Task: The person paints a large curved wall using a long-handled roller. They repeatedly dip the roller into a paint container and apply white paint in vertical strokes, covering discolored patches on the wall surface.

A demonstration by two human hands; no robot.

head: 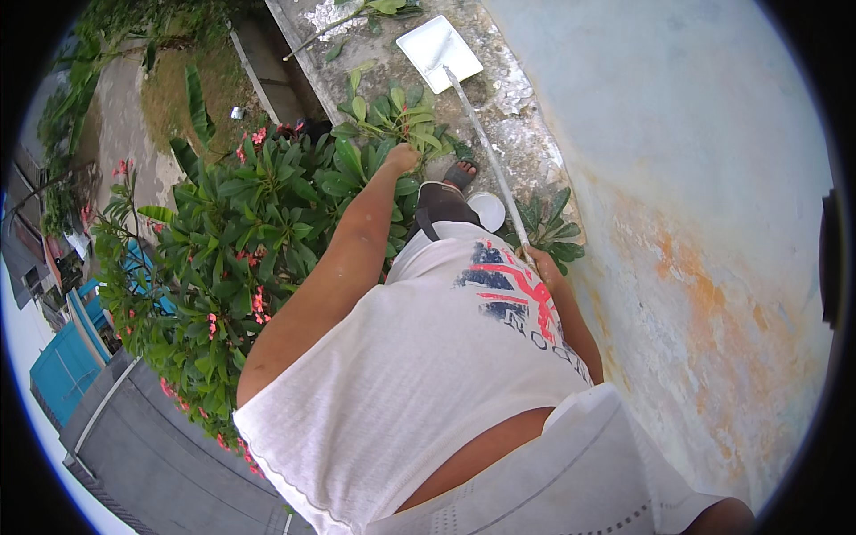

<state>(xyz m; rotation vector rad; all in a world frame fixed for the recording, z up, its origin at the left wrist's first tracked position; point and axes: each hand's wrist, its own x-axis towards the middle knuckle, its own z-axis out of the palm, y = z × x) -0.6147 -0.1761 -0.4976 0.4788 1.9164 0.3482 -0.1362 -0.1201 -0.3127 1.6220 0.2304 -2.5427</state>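
My right hand (545, 266) is closed around the near end of a long, paint-spattered pole (491, 150), close to my waist. The pole's far end reaches a white paint tray (428, 70), where a pale roller head blends into the white and is hard to make out. My left arm stretches out beside a flowering plumeria shrub (267, 221). At its end, my left hand (403, 158) has curled fingers against a leafy branch (404, 120); whether it grips the stem is hidden. By my sandalled foot (461, 172) is a white round container (487, 210), partly covered by my shirt.
A stained, peeling pale-blue wall (669, 234) rises on my right. The weathered concrete ledge (498, 120) underfoot has loose leaves and a cut branch (328, 30). Beyond its left edge is lower ground (120, 114). More leaves (552, 224) lie between the pole and the wall.
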